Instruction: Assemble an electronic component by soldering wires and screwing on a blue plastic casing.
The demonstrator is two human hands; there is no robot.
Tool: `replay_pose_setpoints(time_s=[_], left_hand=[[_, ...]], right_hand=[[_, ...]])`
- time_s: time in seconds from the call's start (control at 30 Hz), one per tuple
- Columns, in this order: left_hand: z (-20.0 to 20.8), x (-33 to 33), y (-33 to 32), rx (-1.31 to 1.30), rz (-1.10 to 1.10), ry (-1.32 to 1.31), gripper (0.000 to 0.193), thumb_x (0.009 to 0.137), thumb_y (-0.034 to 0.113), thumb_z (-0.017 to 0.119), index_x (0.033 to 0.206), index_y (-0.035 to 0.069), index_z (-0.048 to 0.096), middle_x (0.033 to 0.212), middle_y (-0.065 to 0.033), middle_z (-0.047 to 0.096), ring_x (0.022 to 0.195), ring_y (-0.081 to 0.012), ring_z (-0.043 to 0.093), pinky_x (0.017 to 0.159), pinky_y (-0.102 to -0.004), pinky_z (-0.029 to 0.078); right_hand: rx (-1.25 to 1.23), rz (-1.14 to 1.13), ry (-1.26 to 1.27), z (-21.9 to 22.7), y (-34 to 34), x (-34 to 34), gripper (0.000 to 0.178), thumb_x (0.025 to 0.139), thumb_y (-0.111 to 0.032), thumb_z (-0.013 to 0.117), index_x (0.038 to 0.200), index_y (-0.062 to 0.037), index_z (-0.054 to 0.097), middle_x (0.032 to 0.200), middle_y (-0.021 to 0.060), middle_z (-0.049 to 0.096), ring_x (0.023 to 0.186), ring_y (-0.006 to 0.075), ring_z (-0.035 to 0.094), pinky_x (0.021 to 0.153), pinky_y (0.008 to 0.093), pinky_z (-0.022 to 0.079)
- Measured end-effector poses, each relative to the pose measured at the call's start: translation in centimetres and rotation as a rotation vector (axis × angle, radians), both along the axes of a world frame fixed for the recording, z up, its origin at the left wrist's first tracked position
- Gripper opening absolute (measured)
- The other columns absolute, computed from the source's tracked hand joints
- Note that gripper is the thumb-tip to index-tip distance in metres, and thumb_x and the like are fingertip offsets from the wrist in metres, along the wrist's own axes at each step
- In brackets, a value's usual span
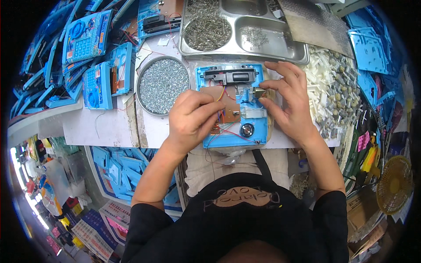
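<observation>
At the frame's centre, the blue case point(258, 127) lies open side up, seemingly so I can reach its wires point(223, 115), where my left hand point(190, 120) narrows, any grip hard to tell, while my right hand point(291, 105) spreads wide, apparently steadying the edge.

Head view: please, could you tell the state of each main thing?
Blue casing, open side up
Circuit board, inside casing, wired
Round tray, full of small metal pieces
Steel tray, compartments unevenly filled
Fan, spinning or not, unclear
Left grip, curled, hold unclear
Right grip, spread, hold unclear
</observation>
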State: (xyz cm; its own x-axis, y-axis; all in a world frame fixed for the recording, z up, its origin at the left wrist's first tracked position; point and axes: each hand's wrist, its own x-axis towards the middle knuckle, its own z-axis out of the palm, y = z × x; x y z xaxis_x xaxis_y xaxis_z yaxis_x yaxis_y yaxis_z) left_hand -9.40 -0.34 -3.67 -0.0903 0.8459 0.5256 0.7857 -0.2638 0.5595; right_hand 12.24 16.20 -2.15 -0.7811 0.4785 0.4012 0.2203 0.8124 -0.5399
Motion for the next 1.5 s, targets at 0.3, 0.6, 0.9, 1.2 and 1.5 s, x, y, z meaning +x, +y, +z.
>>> replay_pose_setpoints(time_s=[0.3,0.6,0.9,1.2,1.5], left_hand=[[-0.3,0.3,0.0,0.075,0.010,-0.070,0.027,0.075,-0.003,0.078,0.101,0.005,0.075,0.088,-0.0076,0.065,0.075,-0.0242,0.062,0.065,-0.0340,0.049],[-0.5,0.6,-0.2,0.034,0.057,-0.108,0.023,0.077,-0.003,0.078,0.099,0.005,0.075,0.089,-0.0085,0.065,0.075,-0.0223,0.062,0.065,-0.0318,0.049],[-0.5,1.1,-0.1,-0.005,0.140,-0.470,0.015,0.085,0.000,0.075,0.099,0.002,0.075,0.094,-0.0099,0.070,0.075,-0.0175,0.066,0.064,-0.0286,0.051],[-0.3,1.8,-1.3,-0.006,0.139,-0.411,0.018,0.082,-0.004,0.075,0.100,0.001,0.074,0.091,-0.0111,0.070,0.075,-0.0198,0.066,0.066,-0.0289,0.052],[-0.6,2.5,-1.7,-0.023,0.197,-0.396,0.020,0.081,-0.003,0.075,0.099,0.004,0.075,0.091,-0.0093,0.070,0.077,-0.0214,0.064,0.069,-0.0304,0.050]], right_hand=[[-0.025,-0.001,-0.154,0.8,0.1,-0.6,0.025,0.076,-0.014,0.082,0.100,-0.0107,0.074,0.140,0.0132,0.057,0.134,0.0405,0.040,0.112,0.0497,0.035],[0.072,0.030,-0.340,2.8,0.6,-1.5,0.025,0.077,-0.016,0.081,0.101,-0.0100,0.078,0.138,0.0129,0.059,0.132,0.0390,0.042,0.110,0.0464,0.040],[-0.033,0.047,-0.090,3.1,-2.2,1.9,0.030,0.072,-0.007,0.081,0.101,-0.0098,0.074,0.115,0.0100,0.068,0.107,0.0361,0.056,0.095,0.0442,0.046],[-0.054,0.065,-0.132,1.9,-6.1,2.8,0.022,0.069,-0.011,0.084,0.087,-0.0096,0.071,0.089,0.0048,0.061,0.087,0.0282,0.054,0.074,0.0394,0.044],[-0.027,-0.011,-0.343,3.1,-6.7,0.6,0.019,0.078,-0.024,0.080,0.082,-0.0097,0.068,0.077,0.0043,0.061,0.079,0.0248,0.058,0.075,0.0405,0.037]])
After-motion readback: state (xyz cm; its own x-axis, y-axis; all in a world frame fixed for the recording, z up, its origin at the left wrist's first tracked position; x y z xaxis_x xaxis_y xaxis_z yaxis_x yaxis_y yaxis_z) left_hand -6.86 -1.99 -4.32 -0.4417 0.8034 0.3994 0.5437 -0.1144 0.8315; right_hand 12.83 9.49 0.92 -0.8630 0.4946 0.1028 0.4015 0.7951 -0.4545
